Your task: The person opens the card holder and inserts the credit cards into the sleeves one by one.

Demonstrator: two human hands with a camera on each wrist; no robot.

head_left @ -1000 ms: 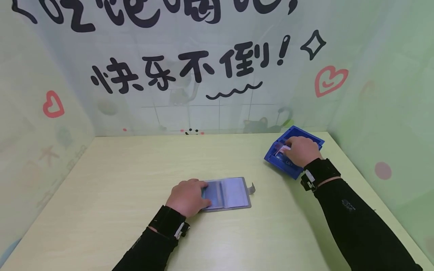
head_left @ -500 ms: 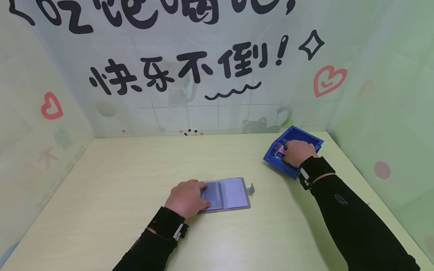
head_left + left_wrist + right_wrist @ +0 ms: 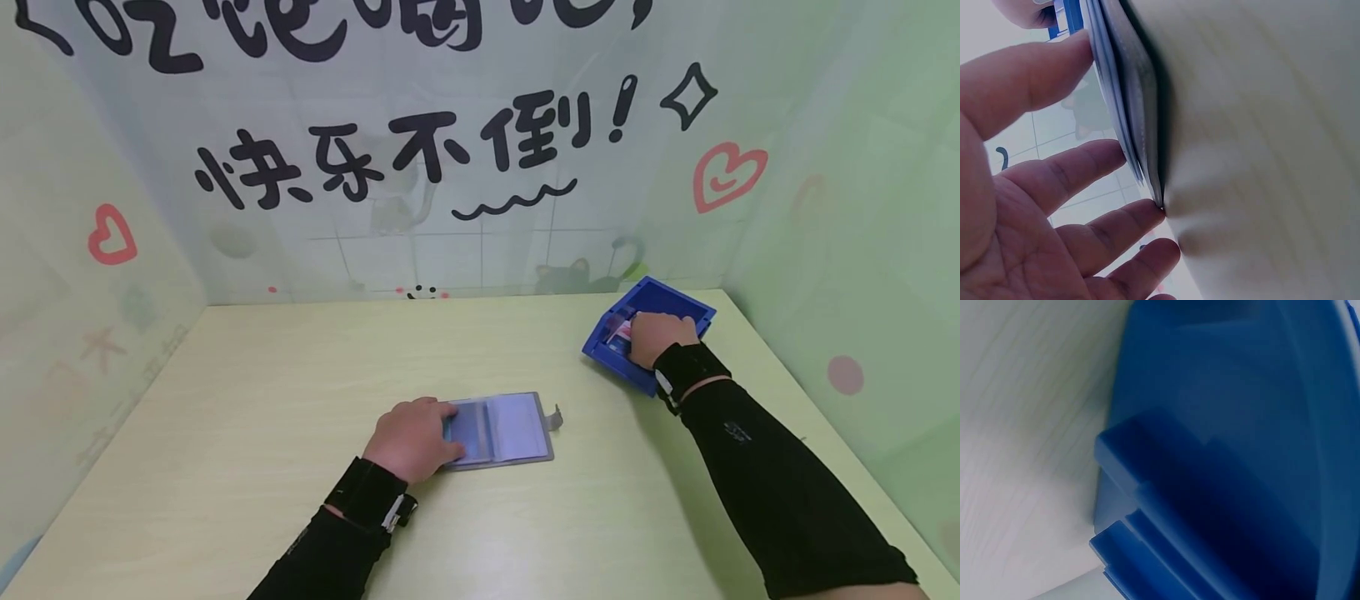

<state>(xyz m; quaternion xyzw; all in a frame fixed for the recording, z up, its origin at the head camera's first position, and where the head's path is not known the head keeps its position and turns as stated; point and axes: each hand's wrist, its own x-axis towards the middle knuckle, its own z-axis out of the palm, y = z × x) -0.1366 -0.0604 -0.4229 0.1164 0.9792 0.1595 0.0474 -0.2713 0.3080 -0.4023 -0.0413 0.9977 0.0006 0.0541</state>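
A small grey card holder (image 3: 519,427) lies open on the table, with clear sleeves inside and a snap strap at its right end. My left hand (image 3: 411,437) rests on its left side. In the left wrist view the thumb (image 3: 1035,78) touches the sleeves, while fairly straight fingers (image 3: 1079,169) meet the holder's edge. At the back right, my right hand (image 3: 660,335) reaches into a blue plastic bin (image 3: 671,302). Beside that hand, some pink-and-white and blue cards (image 3: 621,335) show in the bin. The right fingertips are hidden; the right wrist view shows only bin and tabletop.
The pale wooden table (image 3: 300,367) meets a printed cloth backdrop (image 3: 480,250) at its rear. Cloth panels also rise at the left and right sides. The bin sits askew near the table's back right corner.
My right hand has shifted slightly left and deeper into the bin, its forearm moving along. More of the cards shows beside it. My left hand and the card holder stay in place.
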